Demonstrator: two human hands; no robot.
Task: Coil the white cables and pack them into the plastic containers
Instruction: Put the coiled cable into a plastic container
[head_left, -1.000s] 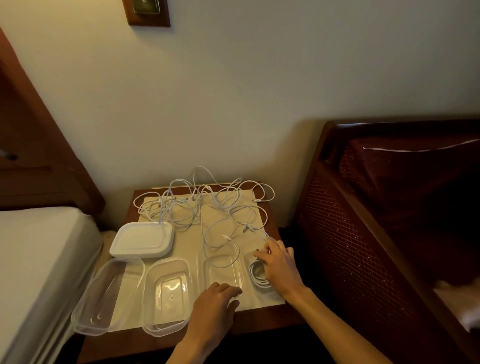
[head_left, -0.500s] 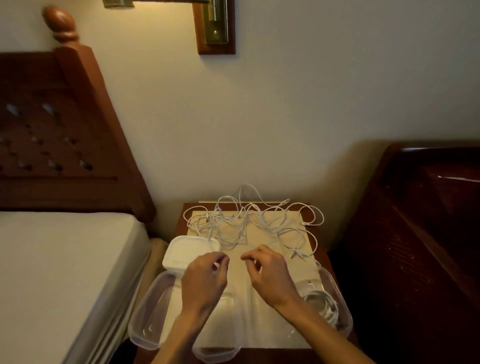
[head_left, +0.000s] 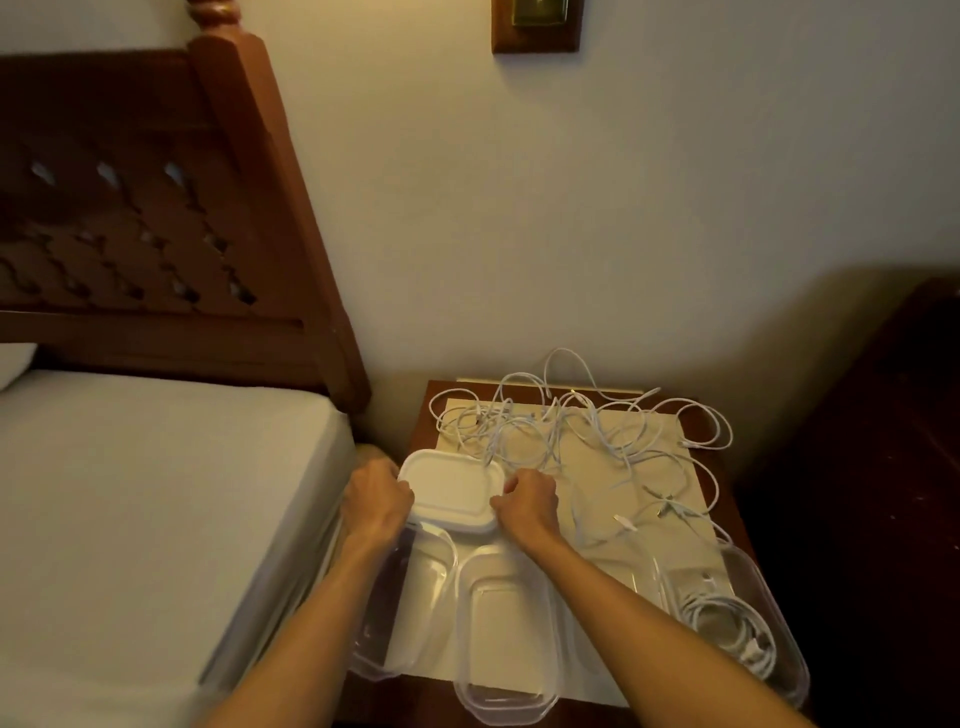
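A tangle of white cables (head_left: 576, 431) lies across the back of a small wooden nightstand (head_left: 696, 415) covered by a pale sheet. A stack of white lids (head_left: 451, 488) sits at the left. My left hand (head_left: 378, 496) grips its left edge and my right hand (head_left: 524, 501) grips its right edge, fingers curled on the rim. Clear plastic containers stand along the front: one at the far left (head_left: 400, 639), one in the middle (head_left: 506, 639), and one at the far right (head_left: 769, 613) holding a coiled white cable (head_left: 727, 618).
A bed with a white mattress (head_left: 156, 519) and a carved wooden headboard (head_left: 156, 208) is close on the left. Dark wooden furniture (head_left: 883, 467) stands to the right. The wall rises right behind the nightstand, with a wooden plaque (head_left: 537, 26) above.
Both hands left the right container with the coiled cable, travelled left across the nightstand, and now hold the stack of lids. The head view swung left and closer.
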